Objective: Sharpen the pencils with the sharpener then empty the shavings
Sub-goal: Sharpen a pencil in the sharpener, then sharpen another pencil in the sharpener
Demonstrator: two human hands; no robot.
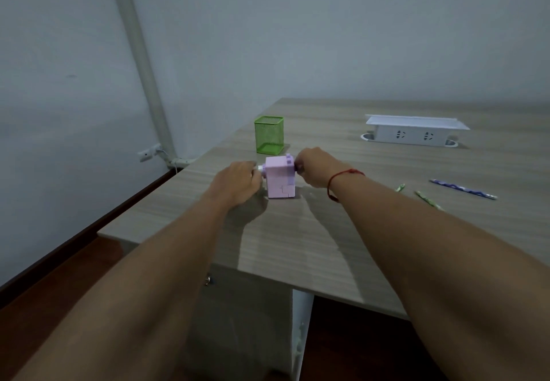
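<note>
- Sharpening looks to be the step in hand, we judge: sharpener (279, 176) stands upright on table (297, 246), near its left edge, between our two hands.
- Left hand (238, 182): fingers curled vs. the inlet end on the sharpener's left side, gripping there. Can't tell if a pencil sits inside the fist, as it's hidden.
- Right hand (312, 167): fingers pinch the purple crank (298, 168) on the sharpener's right side. Red string (342, 176) round that wrist.
- Done so far: little that we can confirm. Mesh cup (269, 135), green, sits just behind the sharpener w/ no pencil showing above its rim. Tips of the loose pencils are too small to tell sharp from blunt.
- Left to do, prob. most of it: the loose pencils, then emptying the shavings. The sharpener's base looks closed, nothing tipped out on the table.
- Count: 1 sharpener, 1 mesh cup, 3 pencils lying well to the right:
  - green pencil (400, 187), partly behind our forearm
  - second green pencil (428, 199)
  - blue-purple pencil (462, 189), farthest right
- Also 1 white socket box (413, 130) at the far side.
</note>
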